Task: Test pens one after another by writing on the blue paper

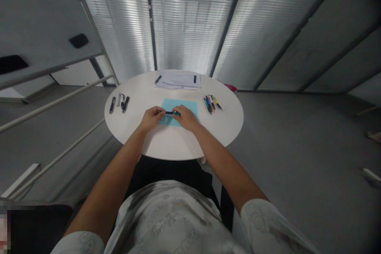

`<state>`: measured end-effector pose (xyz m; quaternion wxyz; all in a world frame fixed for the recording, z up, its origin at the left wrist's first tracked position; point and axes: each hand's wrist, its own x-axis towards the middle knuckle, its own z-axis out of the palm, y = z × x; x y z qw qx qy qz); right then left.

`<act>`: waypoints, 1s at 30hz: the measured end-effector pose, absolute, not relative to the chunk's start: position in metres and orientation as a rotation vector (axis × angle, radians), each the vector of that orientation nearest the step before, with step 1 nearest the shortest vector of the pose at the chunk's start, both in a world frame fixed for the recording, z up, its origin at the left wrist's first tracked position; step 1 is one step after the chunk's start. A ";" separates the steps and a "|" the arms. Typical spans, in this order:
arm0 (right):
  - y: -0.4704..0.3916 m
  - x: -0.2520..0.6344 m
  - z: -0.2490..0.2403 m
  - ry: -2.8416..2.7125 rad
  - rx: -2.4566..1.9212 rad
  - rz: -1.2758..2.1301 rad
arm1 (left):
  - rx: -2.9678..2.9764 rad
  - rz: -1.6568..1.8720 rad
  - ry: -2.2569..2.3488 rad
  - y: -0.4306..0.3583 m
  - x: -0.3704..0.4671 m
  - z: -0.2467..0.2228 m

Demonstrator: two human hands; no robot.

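Over a light blue sheet (pixel 189 106) on the round white table (pixel 175 147), a dark pen with green parts (pixel 169 113) lies level between both hands. My left hand (pixel 153 117) pinches its left end. My right hand (pixel 185 117) is closed around its right end, near the green part. To the right of the sheet lies a group of coloured pens (pixel 212 104). Several black and grey pens (pixel 122 102) lie at the table's left side.
A stack of papers (pixel 177 80) with dark items on it lies at the table's far edge. White rails (pixel 56 105) of a stand are at the left. Behind the table a red object (pixel 231 87) shows near the blinds.
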<state>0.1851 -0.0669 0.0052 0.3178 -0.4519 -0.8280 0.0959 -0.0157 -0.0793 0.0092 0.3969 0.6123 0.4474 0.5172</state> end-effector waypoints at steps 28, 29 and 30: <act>-0.062 0.184 0.000 -2.122 -1.071 0.452 | 1.473 1.392 1.080 -0.072 -0.022 0.001; -0.062 0.184 0.001 -2.127 -1.082 0.458 | 1.470 1.389 1.082 -0.072 -0.022 0.001; -0.063 0.184 0.001 -2.130 -1.090 0.462 | 1.468 1.386 1.083 -0.072 -0.022 0.001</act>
